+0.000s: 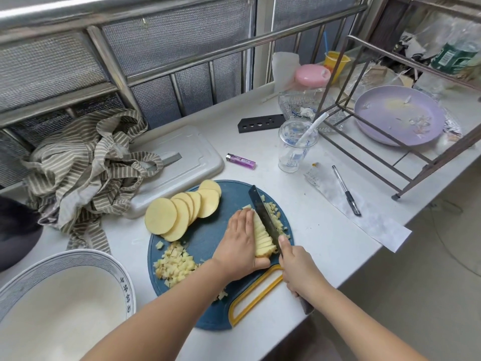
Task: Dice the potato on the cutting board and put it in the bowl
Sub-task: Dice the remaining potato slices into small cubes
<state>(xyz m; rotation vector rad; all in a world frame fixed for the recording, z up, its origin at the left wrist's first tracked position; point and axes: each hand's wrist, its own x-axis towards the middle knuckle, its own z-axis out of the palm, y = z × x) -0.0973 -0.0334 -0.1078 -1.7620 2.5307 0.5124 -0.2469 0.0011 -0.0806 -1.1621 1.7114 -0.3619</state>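
None of the potato is sitting in the bowl (109,267) yet; it is waiting at the far left, off the board. Moving right, a pile of dice (177,264) is lying on the near-left part of the board (208,238), and behind it several round slices (182,209) are leaning in an overlapped row, uncut. Next, the left hand (239,243) is pressing down on a stack of strips (263,235), fingers flat and together on top, thumb resting against the near end. Just right of it the knife (265,217) is cutting across the strip ends, with a few more bits (276,214) lying beyond the blade. The right hand (299,269) is gripping the handle, fingers wrapped round it, forefinger reaching onto the blade's spine. I'm judging the job under half done: the slices are wanting strips and dicing, and everything is wanting a move into the bowl.
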